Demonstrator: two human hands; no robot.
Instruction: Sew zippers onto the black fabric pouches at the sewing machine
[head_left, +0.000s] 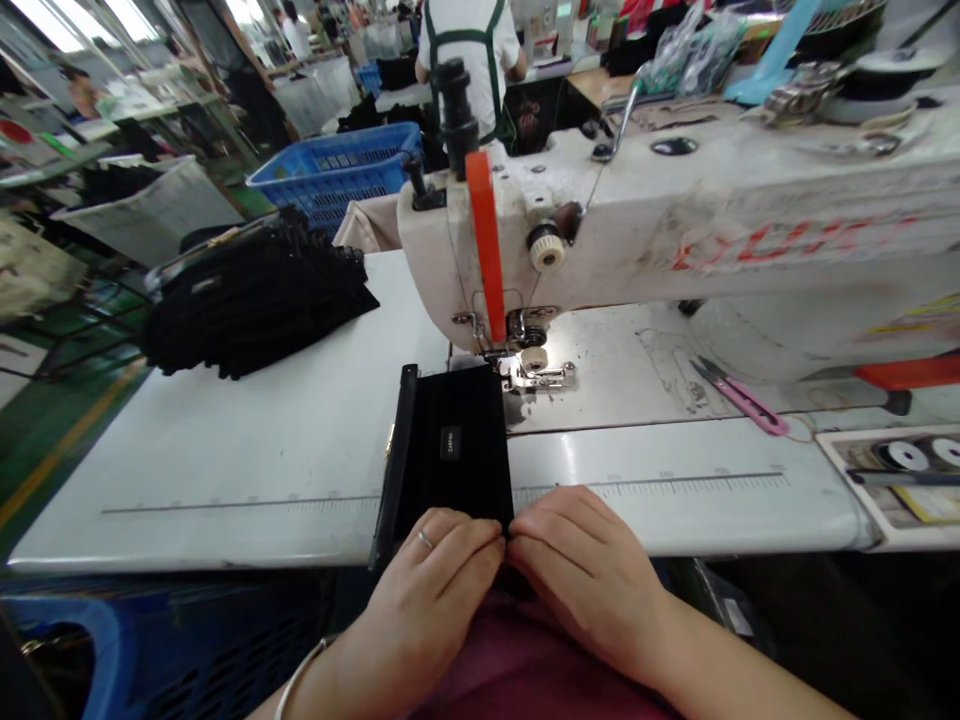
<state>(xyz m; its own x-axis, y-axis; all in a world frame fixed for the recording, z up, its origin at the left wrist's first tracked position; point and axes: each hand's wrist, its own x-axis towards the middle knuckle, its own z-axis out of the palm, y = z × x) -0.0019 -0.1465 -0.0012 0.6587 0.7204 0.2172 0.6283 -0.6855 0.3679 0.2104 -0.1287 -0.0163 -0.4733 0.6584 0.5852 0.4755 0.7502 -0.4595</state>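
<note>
A black fabric pouch point(472, 410) with a small label lies on the sewing table, its far edge under the presser foot of the white sewing machine point(637, 220). A dark stiff strip with a gold-coloured fitting runs along its left side. My left hand point(442, 580) is closed on the pouch's near edge, fingertips pinching close to its right corner. Right beside it, my right hand point(581, 570) pinches the same corner, and the two hands' fingertips almost meet. The fabric between the fingertips is mostly hidden.
On the table's left lies a pile of black pouches point(255, 295). Pink thread snips point(742, 395) rest right of the needle area, near a bobbin tray point(900, 500). A blue basket point(337, 170) stands behind the table; another blue basket point(187, 650) is below. A person point(469, 60) is beyond.
</note>
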